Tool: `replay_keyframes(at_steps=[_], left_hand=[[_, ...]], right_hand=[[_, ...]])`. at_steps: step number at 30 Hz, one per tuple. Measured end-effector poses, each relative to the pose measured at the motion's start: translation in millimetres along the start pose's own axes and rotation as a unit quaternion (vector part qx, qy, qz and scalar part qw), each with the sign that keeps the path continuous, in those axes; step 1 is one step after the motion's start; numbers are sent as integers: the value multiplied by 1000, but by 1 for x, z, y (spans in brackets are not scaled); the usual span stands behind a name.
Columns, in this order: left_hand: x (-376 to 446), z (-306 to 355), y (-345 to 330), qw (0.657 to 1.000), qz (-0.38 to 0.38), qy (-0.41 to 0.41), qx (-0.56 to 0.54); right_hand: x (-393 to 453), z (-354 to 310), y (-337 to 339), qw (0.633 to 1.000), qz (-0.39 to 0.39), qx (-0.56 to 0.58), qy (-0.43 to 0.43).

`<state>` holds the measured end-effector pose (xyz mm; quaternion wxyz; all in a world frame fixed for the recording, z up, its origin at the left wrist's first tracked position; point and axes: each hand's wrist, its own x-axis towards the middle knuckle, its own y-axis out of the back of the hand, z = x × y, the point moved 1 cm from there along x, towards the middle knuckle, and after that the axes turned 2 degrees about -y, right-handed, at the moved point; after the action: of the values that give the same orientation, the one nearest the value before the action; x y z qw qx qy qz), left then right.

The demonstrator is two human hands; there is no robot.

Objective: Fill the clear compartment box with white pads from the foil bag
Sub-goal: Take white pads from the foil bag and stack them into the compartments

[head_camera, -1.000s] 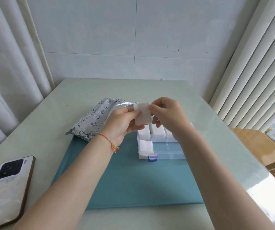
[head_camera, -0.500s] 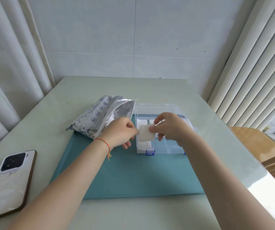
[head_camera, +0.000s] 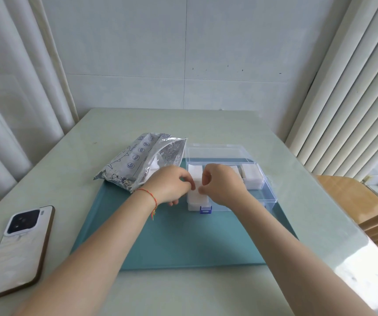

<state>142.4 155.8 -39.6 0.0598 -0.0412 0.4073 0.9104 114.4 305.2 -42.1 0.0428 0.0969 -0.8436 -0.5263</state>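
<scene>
Clear compartment box (head_camera: 261,179): it stands on the far right part of the teal mat (head_camera: 183,242), with its lid (head_camera: 217,151) open and standing up at the far side.
Box contents: white pads fill the far row of compartments; one stack (head_camera: 253,176) shows well at the far right, and another stack (head_camera: 198,198) lies in the near left compartment, behind the blue latch (head_camera: 205,209). The near right compartments are mostly hidden by the right arm.
Foil bag (head_camera: 142,163): it lies on its side at the far left corner of the mat, partly on the table (head_camera: 206,126), with its mouth open toward the box. Something white shows inside.
Left hand (head_camera: 169,187): fingers curled, tips at the pad over the near left compartment.
Right hand (head_camera: 223,187): fingers curled, pinching the same pad from the other side.
Phone (head_camera: 16,252): face down near the left edge of the table, well apart from the mat.
Open room: the near half of the mat, crossed only by the two forearms.
</scene>
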Motion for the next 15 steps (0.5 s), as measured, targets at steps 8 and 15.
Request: replay_keyframes(at_steps=[8, 15], left_hand=[[-5, 7, 3, 994, 10, -35, 99], [-19, -3, 37, 904, 405, -85, 108]], right_hand=[[2, -8, 7, 993, -64, -98, 28], [4, -21, 25, 991, -30, -96, 85]])
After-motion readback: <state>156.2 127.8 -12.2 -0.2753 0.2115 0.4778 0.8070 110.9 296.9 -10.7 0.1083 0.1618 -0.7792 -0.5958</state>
